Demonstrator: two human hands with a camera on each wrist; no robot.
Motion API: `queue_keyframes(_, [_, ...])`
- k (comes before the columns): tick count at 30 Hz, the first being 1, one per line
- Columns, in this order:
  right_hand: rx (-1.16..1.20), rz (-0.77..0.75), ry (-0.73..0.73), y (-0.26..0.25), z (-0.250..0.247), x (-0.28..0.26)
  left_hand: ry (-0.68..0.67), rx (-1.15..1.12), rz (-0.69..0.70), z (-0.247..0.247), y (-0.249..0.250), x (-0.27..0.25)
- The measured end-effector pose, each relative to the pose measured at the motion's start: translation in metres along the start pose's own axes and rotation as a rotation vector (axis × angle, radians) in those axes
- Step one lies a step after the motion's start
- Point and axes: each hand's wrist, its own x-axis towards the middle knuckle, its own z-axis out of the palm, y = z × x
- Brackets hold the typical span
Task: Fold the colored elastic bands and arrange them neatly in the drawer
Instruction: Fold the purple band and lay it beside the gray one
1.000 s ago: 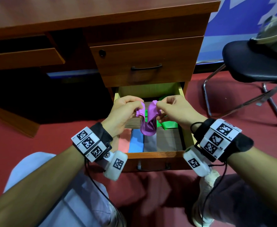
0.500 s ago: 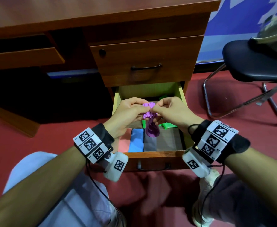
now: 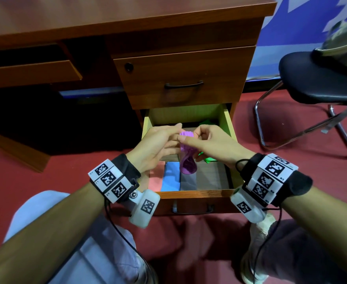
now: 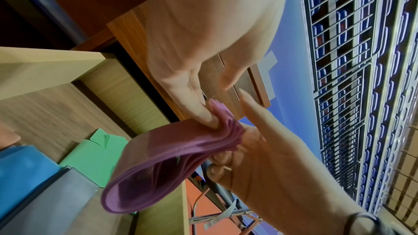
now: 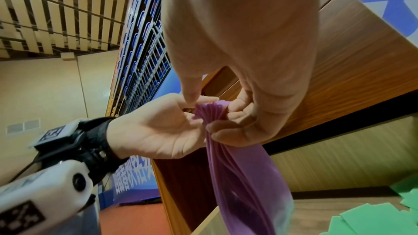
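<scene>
A purple elastic band (image 3: 188,165) hangs as a short loop over the open bottom drawer (image 3: 199,194). Its top is gathered into pleats, seen close in the left wrist view (image 4: 158,158) and the right wrist view (image 5: 244,176). My left hand (image 3: 175,137) pinches the pleated top from the left with thumb and fingertips, index finger stretched out. My right hand (image 3: 191,139) grips the same bunch from the right, fingers curled round it. In the drawer lie flat pink (image 3: 155,181), blue (image 3: 170,177) and grey (image 3: 188,182) bands side by side. A green band (image 3: 208,159) lies loose behind them, partly hidden by my right hand.
The wooden desk's upper drawer (image 3: 182,78) is closed above the open one. A black chair (image 3: 316,83) with metal legs stands on the red floor at the right. My knees are just in front of the drawer's front panel.
My hands have come together. The purple band, held spread between them a second ago, is now bunched into pleats at the top, its loop hanging narrower.
</scene>
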Motion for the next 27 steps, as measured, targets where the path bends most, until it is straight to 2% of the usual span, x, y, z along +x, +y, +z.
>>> queue_keyframes(4, [-0.149,-0.048,0.04,0.006,0.0,0.002,-0.058,0.002,-0.064,-0.006,0.004,0.0])
queue_keyframes(7, [-0.17,-0.028,0.064,0.01,-0.005,0.008,-0.086,-0.004,-0.071,-0.01,0.009,-0.001])
queue_keyframes(11, [-0.139,-0.051,0.121,0.003,-0.014,0.011,-0.156,0.117,0.013,-0.013,0.014,0.001])
queue_keyframes(14, [-0.207,-0.135,0.053,-0.008,-0.022,0.01,-0.187,0.374,0.151,-0.011,0.007,0.003])
queue_keyframes(18, [-0.359,-0.322,-0.081,-0.02,-0.029,0.002,-0.297,0.468,0.127,-0.012,-0.001,0.006])
queue_keyframes(22, [-0.476,-0.461,0.012,-0.023,-0.037,0.006,-0.325,0.518,0.129,-0.013,-0.003,0.012])
queue_keyframes(27, [-0.533,-0.458,0.137,-0.02,-0.051,0.015,-0.285,0.523,0.118,-0.014,-0.006,0.017])
